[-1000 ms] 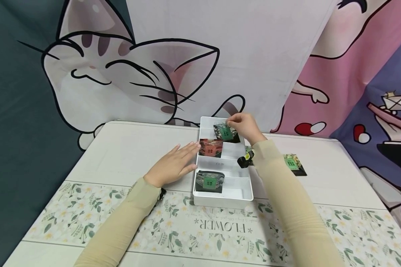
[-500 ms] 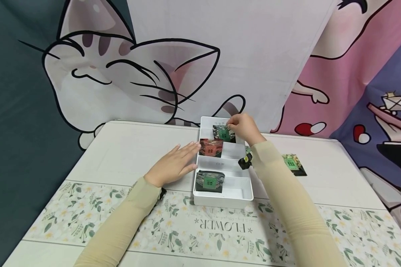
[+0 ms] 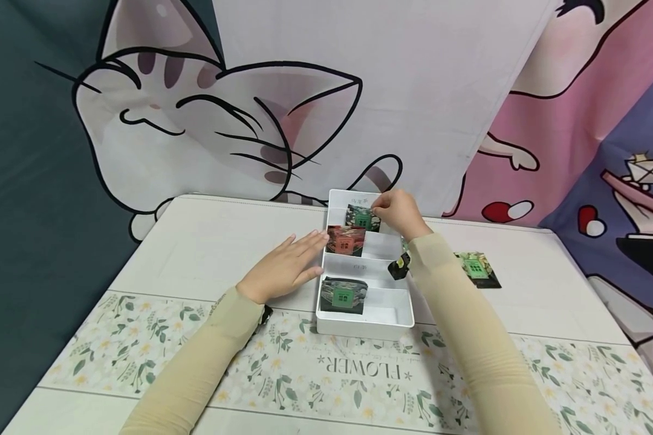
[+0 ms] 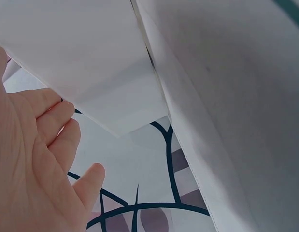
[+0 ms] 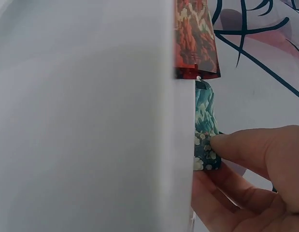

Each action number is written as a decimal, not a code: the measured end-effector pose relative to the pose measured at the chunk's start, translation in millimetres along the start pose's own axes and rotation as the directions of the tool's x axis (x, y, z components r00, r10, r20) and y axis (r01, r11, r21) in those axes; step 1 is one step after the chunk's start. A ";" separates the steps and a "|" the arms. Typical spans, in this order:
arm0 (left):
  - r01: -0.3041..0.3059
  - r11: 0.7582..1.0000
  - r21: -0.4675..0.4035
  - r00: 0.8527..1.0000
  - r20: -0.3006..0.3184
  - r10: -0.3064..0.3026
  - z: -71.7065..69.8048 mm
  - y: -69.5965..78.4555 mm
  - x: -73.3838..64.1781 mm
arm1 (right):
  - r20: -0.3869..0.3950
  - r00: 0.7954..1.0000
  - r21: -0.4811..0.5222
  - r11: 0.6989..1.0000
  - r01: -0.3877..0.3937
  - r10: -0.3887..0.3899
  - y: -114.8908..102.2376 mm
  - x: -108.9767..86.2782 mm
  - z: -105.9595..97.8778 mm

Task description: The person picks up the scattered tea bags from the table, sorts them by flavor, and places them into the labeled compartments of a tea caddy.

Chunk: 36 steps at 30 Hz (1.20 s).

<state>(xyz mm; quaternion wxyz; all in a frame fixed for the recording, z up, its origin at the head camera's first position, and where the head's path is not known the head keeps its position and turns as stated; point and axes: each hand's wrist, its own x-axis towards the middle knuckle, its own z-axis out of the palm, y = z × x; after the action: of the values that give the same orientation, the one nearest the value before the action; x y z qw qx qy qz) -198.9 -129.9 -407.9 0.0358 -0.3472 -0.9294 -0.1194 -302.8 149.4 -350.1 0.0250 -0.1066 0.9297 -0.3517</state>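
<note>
A white divided box [image 3: 365, 331] stands lengthwise on the table. My right hand [image 3: 401, 212] pinches a dark tea packet with a green label [image 3: 361, 220] by its corner, in the box's far compartment. In the right wrist view, thumb and fingers hold the floral-patterned packet [image 5: 205, 123] past the box wall. A red tea packet [image 3: 345, 241] stands in the compartment in front of it. Another green-labelled packet [image 3: 343, 296] leans in the near compartment. My left hand [image 3: 282, 268], fingers straight, touches the box's left side; the left wrist view shows its palm [image 4: 23, 164] beside the white wall.
Right of the box, a light green packet [image 3: 477, 269] lies on the table, and part of another lies half hidden by my right wrist. A black wrist device [image 3: 399, 266] hangs over the box's right rim. A cartoon-cat cloth [image 3: 196, 121] hangs behind the table.
The packet in my right hand has shifted slightly left and lower within the far compartment. My left hand stays at the box's side. The head view has shifted slightly.
</note>
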 end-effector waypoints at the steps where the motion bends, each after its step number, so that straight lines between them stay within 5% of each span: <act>1: 0.002 1.000 0.000 1.000 0.002 -0.002 -0.4 0.4 0.3 | -0.006 1.000 -0.003 1.000 0.004 -0.004 0.4 0.0 0.3; 23: 0.012 1.000 0.002 1.000 0.015 -0.012 -1.2 1.4 1.2 | -0.079 0.997 -0.007 1.000 0.008 -0.009 3.9 -10.5 -20.3; 36: 0.003 1.000 0.008 1.000 0.009 -0.003 -1.3 0.6 0.1 | -0.020 0.998 0.076 0.995 -0.062 0.064 17.9 -29.7 -46.8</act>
<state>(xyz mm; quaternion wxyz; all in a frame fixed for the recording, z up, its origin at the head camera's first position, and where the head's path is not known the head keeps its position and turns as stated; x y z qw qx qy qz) -198.6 -129.8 -406.6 0.0327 -0.3464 -0.9305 -0.1142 -282.7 199.3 -327.5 0.0295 -0.0720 0.9188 -0.3869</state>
